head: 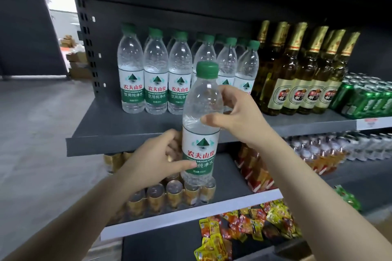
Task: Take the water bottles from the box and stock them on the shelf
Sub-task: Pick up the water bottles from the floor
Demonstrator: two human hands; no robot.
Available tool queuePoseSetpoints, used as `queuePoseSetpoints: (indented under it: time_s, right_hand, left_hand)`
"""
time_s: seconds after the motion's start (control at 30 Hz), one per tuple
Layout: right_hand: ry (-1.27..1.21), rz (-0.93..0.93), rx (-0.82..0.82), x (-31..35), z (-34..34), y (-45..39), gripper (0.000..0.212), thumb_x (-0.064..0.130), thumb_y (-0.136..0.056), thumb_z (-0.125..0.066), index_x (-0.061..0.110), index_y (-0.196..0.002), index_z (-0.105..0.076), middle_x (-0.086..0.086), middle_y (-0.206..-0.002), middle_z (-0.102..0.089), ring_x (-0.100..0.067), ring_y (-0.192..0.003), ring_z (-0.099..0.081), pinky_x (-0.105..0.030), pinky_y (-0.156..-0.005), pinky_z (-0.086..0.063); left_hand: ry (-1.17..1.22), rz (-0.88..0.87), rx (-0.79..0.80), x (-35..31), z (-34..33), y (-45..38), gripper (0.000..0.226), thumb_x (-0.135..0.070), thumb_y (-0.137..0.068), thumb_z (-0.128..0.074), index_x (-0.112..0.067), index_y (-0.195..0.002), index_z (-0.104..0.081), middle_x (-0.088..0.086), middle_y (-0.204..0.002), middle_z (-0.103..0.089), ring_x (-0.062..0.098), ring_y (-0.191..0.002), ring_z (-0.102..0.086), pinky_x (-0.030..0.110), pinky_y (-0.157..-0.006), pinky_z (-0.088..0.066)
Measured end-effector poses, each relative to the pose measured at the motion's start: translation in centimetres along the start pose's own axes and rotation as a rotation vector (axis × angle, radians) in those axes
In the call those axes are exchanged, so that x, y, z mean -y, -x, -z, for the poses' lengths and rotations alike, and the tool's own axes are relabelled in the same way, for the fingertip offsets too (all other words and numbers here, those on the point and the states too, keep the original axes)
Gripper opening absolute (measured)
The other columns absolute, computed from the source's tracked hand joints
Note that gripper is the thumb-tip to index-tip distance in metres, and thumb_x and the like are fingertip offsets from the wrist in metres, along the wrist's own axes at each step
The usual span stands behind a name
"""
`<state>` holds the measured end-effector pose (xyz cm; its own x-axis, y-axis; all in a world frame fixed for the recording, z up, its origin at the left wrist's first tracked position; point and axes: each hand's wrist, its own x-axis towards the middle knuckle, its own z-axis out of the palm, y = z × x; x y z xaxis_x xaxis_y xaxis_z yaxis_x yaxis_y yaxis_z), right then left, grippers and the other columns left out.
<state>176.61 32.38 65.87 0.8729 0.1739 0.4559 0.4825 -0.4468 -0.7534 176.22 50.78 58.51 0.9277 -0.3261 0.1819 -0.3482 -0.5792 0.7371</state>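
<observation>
I hold one clear water bottle (pixel 201 125) with a green cap and a white-and-green label upright in front of the dark grey shelf (pixel 118 131). My left hand (pixel 157 161) grips its lower label part from the left. My right hand (pixel 237 114) grips its upper body from the right. Behind it, several identical water bottles (pixel 154 74) stand in rows on the shelf's left half. The box is out of view.
Several gold-necked beer bottles (pixel 297 74) stand right of the water, then green cans (pixel 367 99). Below are gold cans (pixel 169 195), red-orange packs (pixel 256 171), small bottles (pixel 331 150) and snack packets (pixel 244 224). Grey floor lies left, cardboard boxes (pixel 76 63) far back.
</observation>
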Motion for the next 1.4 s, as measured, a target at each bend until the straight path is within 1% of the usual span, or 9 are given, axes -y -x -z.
queuePoseSetpoints:
  time_s: [0.13,0.33,0.5,0.6,0.73,0.83,1.0,1.17,1.4]
  right_hand:
    - [-0.028,0.002,-0.013,0.7,0.2,-2.5,0.045,0.023,-0.059,-0.074,0.006,-0.098,-0.062,-0.015,-0.101,-0.066,-0.031,-0.094,-0.06,-0.042,-0.087,-0.047]
    - [-0.092,0.039,-0.005,1.4,0.4,-6.7,0.031,0.021,-0.059,-0.074,0.019,-0.086,-0.06,-0.001,-0.087,-0.064,-0.014,-0.081,-0.056,-0.029,-0.074,-0.05]
    - [-0.129,0.066,0.006,1.3,0.0,-9.7,0.032,0.007,-0.068,-0.077,0.014,-0.093,-0.06,0.0,-0.086,-0.063,-0.014,-0.083,-0.057,-0.033,-0.082,-0.051]
    - [-0.136,0.081,0.011,1.0,-0.8,-11.0,0.04,0.017,-0.059,-0.077,0.012,-0.096,-0.061,0.0,-0.087,-0.065,-0.01,-0.08,-0.058,-0.028,-0.077,-0.051]
    - [-0.156,0.077,0.043,0.0,-1.8,-12.4,0.035,0.004,-0.069,-0.076,0.008,-0.101,-0.06,0.005,-0.085,-0.063,-0.006,-0.076,-0.057,-0.014,-0.071,-0.048]
    - [-0.188,0.055,0.055,-0.8,-2.8,-13.0,0.034,0.003,-0.07,-0.075,0.011,-0.098,-0.059,0.005,-0.085,-0.063,-0.008,-0.079,-0.057,-0.015,-0.075,-0.047]
    - [-0.177,0.051,0.092,-1.8,-3.8,-13.6,0.034,0.005,-0.07,-0.075,0.013,-0.099,-0.059,0.003,-0.091,-0.063,-0.006,-0.082,-0.057,-0.015,-0.077,-0.046]
    - [-0.184,0.033,0.11,-2.5,-4.3,-13.7,0.038,0.005,-0.071,-0.075,0.015,-0.102,-0.058,0.006,-0.093,-0.064,-0.009,-0.087,-0.059,-0.023,-0.085,-0.048]
    - [-0.149,0.048,0.154,-2.6,-4.1,-13.8,0.036,0.008,-0.074,-0.074,0.02,-0.103,-0.057,0.01,-0.092,-0.063,-0.001,-0.08,-0.056,-0.014,-0.077,-0.048]
  left_hand:
    - [0.057,-0.004,-0.093,-0.3,1.5,-1.1,0.041,-0.036,-0.066,-0.08,-0.027,-0.097,-0.055,-0.01,-0.089,-0.066,0.006,-0.079,-0.064,0.028,-0.077,-0.055]
    - [0.041,-0.042,-0.185,-0.4,3.5,-3.2,0.032,-0.025,-0.072,-0.077,-0.038,-0.086,-0.051,-0.015,-0.084,-0.063,-0.003,-0.078,-0.06,0.012,-0.071,-0.05]
    - [0.005,-0.035,-0.254,-0.1,4.9,-4.9,0.031,-0.021,-0.075,-0.075,-0.036,-0.085,-0.051,-0.013,-0.086,-0.063,0.0,-0.073,-0.059,0.015,-0.073,-0.049]
    - [-0.017,-0.012,-0.292,0.8,5.3,-6.0,0.027,-0.022,-0.075,-0.075,-0.034,-0.085,-0.053,-0.01,-0.086,-0.064,0.004,-0.075,-0.06,0.022,-0.077,-0.052]
    - [-0.064,0.029,-0.313,2.3,5.6,-6.9,0.018,-0.021,-0.077,-0.074,-0.025,-0.087,-0.059,-0.012,-0.085,-0.064,0.006,-0.079,-0.062,0.029,-0.08,-0.054]
    - [-0.107,0.041,-0.285,3.3,5.9,-7.1,0.013,-0.02,-0.079,-0.071,-0.023,-0.087,-0.061,-0.013,-0.084,-0.063,0.004,-0.079,-0.061,0.031,-0.081,-0.054]
    - [-0.167,0.038,-0.248,4.6,6.3,-7.2,0.022,-0.021,-0.08,-0.071,-0.034,-0.079,-0.053,-0.015,-0.084,-0.061,0.003,-0.083,-0.061,0.025,-0.08,-0.054]
    - [-0.185,0.033,-0.227,5.2,6.3,-7.3,0.018,-0.021,-0.08,-0.071,-0.028,-0.087,-0.056,-0.018,-0.085,-0.059,0.001,-0.084,-0.059,0.019,-0.078,-0.051]
    - [-0.193,0.038,-0.216,5.5,6.2,-7.4,0.02,-0.021,-0.081,-0.071,-0.028,-0.089,-0.055,-0.018,-0.085,-0.059,0.002,-0.083,-0.059,0.022,-0.079,-0.053]
